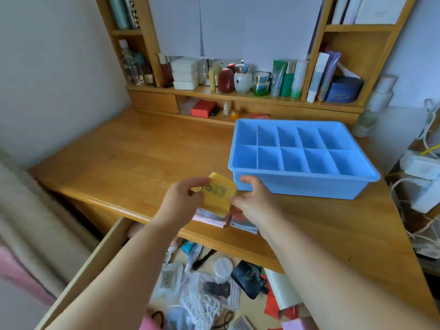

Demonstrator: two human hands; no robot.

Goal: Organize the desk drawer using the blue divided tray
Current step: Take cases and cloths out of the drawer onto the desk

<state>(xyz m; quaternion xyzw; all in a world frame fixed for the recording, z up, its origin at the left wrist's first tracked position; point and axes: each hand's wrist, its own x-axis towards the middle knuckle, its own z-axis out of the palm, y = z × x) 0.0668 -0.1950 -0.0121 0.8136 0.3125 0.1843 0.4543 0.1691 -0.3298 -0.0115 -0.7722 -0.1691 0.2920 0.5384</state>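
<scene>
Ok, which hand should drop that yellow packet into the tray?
Probably the right hand: it already pinches the yellow packet alongside the left hand, and sits nearest the blue tray, whose compartments look empty.

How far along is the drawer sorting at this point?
Early. Done: the blue divided tray sits on the desk, the drawer is open, and a few flat packets lie on the desk edge. In hand: both the left hand and right hand hold a yellow packet. Left: every tray compartment is empty; the drawer is still cluttered.
</scene>
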